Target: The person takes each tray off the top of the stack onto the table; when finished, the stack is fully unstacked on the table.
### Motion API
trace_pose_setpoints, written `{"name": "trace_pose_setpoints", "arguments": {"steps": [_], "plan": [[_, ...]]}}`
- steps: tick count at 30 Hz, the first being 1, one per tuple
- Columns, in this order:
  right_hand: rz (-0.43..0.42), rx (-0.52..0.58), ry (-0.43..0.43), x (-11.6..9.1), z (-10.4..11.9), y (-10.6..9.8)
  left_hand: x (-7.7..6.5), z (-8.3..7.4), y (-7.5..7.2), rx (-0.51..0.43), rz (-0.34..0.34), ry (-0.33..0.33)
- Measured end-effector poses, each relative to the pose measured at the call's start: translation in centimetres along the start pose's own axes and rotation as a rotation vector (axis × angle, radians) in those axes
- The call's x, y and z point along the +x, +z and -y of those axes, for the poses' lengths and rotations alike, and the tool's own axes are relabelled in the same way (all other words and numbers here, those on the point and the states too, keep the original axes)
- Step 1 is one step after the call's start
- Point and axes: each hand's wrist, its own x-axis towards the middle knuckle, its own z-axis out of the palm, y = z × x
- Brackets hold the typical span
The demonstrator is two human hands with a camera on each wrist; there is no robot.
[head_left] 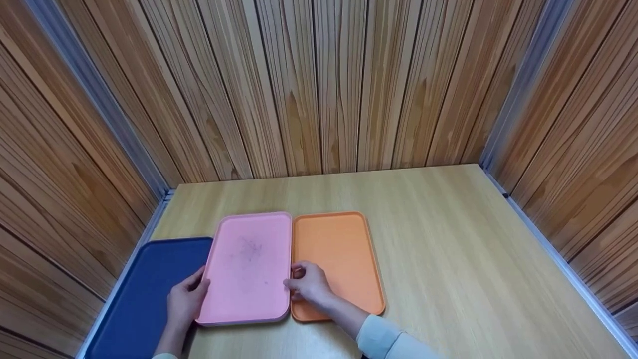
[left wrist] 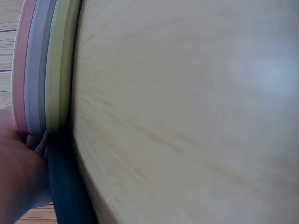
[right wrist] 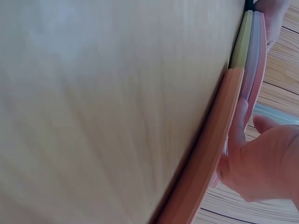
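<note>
A pink tray (head_left: pixel 249 264) tops a stack in the head view. Under it, the left wrist view shows a lavender tray (left wrist: pixel 37 70) and a yellow-green tray (left wrist: pixel 60 74). My left hand (head_left: pixel 185 301) grips the pink tray's left edge near the front corner, thumb at the rim. On the opposite edge, my right hand (head_left: pixel 310 285) pinches the rim between thumb and fingers; one finger lies along the lavender tray's side in the right wrist view. An orange tray (head_left: pixel 339 249) lies flat against the stack's right side, beneath my right hand. Left of the stack is a navy tray (head_left: pixel 159 274).
The trays are on a light wooden table (head_left: pixel 448 249), which extends to the right of the orange tray. Wood-plank walls (head_left: pixel 319 89) enclose the back and both sides, with metal rails (head_left: pixel 553 244) along the table's side edges.
</note>
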Motion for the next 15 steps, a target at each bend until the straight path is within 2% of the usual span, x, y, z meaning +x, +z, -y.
{"name": "trace_pose_setpoints", "arguments": {"steps": [4, 10, 15], "plan": [[-0.027, -0.06, -0.029, 0.32, -0.18, 0.31, 0.06, 0.05, 0.08, 0.024, -0.012, 0.005], [-0.085, -0.231, -0.089, 0.81, -0.03, 0.64, 0.14, -0.05, 0.08, 0.007, 0.016, -0.031], [-0.113, -0.343, -0.136, 0.96, 0.1, 0.98, 0.22, -0.04, 0.08, 0.009, 0.012, -0.047]]}}
